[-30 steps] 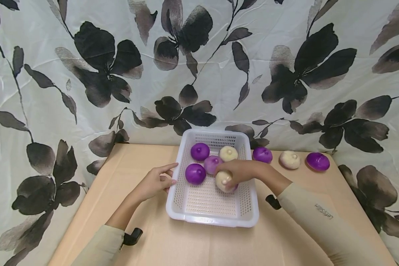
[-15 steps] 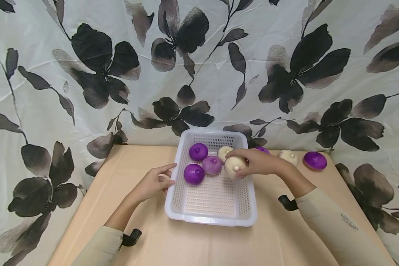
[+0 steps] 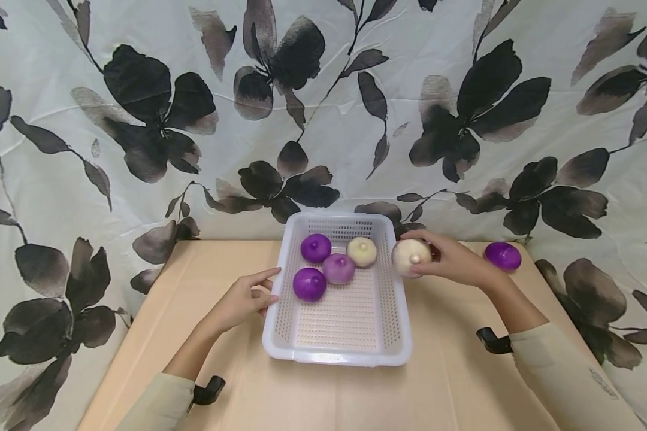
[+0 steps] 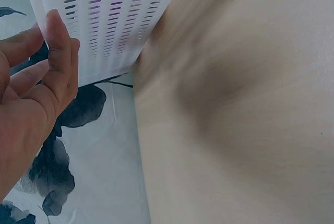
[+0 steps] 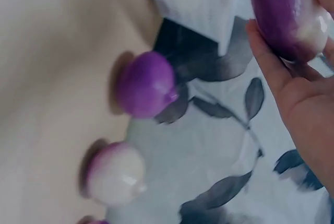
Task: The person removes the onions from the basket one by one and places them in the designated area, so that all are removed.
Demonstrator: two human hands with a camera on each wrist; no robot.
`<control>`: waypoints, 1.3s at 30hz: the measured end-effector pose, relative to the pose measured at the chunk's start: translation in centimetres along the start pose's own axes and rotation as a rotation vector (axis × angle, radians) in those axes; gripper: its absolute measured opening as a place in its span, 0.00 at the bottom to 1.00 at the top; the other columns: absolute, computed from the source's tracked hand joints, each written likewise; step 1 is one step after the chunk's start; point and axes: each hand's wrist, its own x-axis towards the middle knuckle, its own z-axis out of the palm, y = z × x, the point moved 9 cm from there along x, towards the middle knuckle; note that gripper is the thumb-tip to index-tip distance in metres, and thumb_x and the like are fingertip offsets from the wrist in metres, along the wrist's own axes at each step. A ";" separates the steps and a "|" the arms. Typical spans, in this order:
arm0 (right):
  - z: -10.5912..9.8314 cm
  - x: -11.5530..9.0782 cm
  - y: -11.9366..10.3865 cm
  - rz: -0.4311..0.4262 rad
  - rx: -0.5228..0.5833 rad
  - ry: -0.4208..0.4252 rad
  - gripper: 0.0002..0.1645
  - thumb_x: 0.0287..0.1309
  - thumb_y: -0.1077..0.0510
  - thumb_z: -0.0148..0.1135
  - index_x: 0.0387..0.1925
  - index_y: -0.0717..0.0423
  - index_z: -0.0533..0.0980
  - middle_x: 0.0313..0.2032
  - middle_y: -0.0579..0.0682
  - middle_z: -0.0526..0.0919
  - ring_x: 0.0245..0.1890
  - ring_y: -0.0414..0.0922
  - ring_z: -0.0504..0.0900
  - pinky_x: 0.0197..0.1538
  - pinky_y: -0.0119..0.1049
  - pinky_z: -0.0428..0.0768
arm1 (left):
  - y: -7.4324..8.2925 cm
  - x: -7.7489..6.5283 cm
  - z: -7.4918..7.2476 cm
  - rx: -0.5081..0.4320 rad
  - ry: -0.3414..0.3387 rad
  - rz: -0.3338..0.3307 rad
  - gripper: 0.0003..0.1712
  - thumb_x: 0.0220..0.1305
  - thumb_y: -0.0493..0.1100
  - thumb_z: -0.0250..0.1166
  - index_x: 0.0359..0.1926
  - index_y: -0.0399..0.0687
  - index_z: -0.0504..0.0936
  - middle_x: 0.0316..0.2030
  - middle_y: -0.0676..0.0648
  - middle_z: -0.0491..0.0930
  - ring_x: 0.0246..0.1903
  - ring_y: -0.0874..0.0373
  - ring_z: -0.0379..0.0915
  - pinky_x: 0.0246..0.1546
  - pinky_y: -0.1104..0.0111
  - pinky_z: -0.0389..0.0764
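My right hand (image 3: 453, 258) grips a white-and-purple turnip (image 3: 411, 257) between thumb and fingers, right at the basket's right rim. In the right wrist view the turnip's purple side (image 5: 279, 12) faces the camera. The left hand (image 3: 242, 304) holds the left rim of a white perforated plastic basket (image 3: 336, 358); in the left wrist view its fingers (image 4: 60, 51) lie against the outer wall. Inside the basket are a cream turnip (image 3: 362, 252), a light purple one (image 3: 338, 269) and two deep purple ones, one at the back (image 3: 316, 248) and one nearer (image 3: 310, 284).
On the wooden table (image 3: 453, 359), a purple turnip (image 3: 502, 256) lies near the back right edge. The right wrist view shows another purple turnip (image 5: 146, 84) and a white-and-purple one (image 5: 116, 174), both hidden behind the hand in the head view. Floral cloth (image 3: 194, 36) hangs behind.
My right hand has lifted the white-and-purple turnip out of the basket and carried it rightward past the rim. The left hand stays at the left rim.
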 end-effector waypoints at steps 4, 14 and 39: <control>-0.6 -1.1 1.9 0.041 0.034 0.059 0.40 0.61 0.58 0.75 0.71 0.57 0.68 0.61 0.60 0.76 0.51 0.51 0.81 0.48 0.31 0.86 | 0.0 -0.1 -0.2 -0.003 0.006 -0.002 0.38 0.68 0.30 0.65 0.76 0.35 0.63 0.49 0.31 0.76 0.33 0.56 0.83 0.30 0.65 0.89; -0.2 -3.1 6.5 0.110 -0.017 0.085 0.39 0.64 0.57 0.71 0.72 0.60 0.67 0.66 0.63 0.71 0.54 0.55 0.78 0.51 0.28 0.82 | -0.1 -0.1 -0.1 -0.002 0.015 -0.011 0.38 0.68 0.29 0.65 0.76 0.35 0.64 0.49 0.31 0.76 0.32 0.57 0.83 0.30 0.63 0.90; 2.8 -2.3 11.5 0.210 0.006 0.025 0.34 0.71 0.55 0.63 0.71 0.66 0.66 0.61 0.68 0.76 0.56 0.62 0.78 0.51 0.42 0.80 | -0.1 0.3 0.1 0.003 0.018 -0.008 0.37 0.68 0.29 0.65 0.76 0.35 0.64 0.49 0.32 0.76 0.31 0.56 0.82 0.34 0.50 0.90</control>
